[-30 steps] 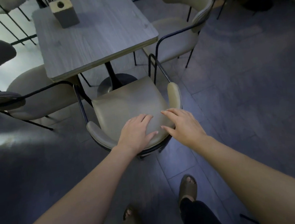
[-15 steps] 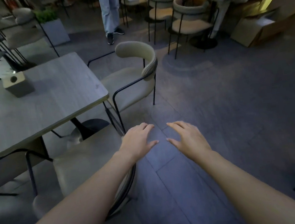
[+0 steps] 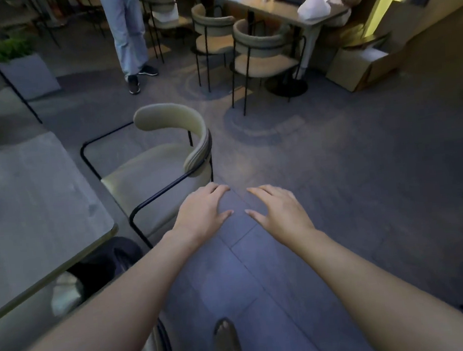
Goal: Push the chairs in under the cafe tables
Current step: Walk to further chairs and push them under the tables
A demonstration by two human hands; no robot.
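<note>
My left hand (image 3: pixel 204 215) and right hand (image 3: pixel 277 214) hovered spread and empty over bare floor (image 3: pixel 352 192); the chair (image 3: pixel 164 158) stood out from the table (image 3: pixel 31 209) edge.

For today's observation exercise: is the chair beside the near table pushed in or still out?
Out. The chair stands beside the table with its whole seat showing, none under the tabletop.

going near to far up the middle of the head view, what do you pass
sandalled foot → left hand → beige chair beside the grey table → standing person's legs
</note>
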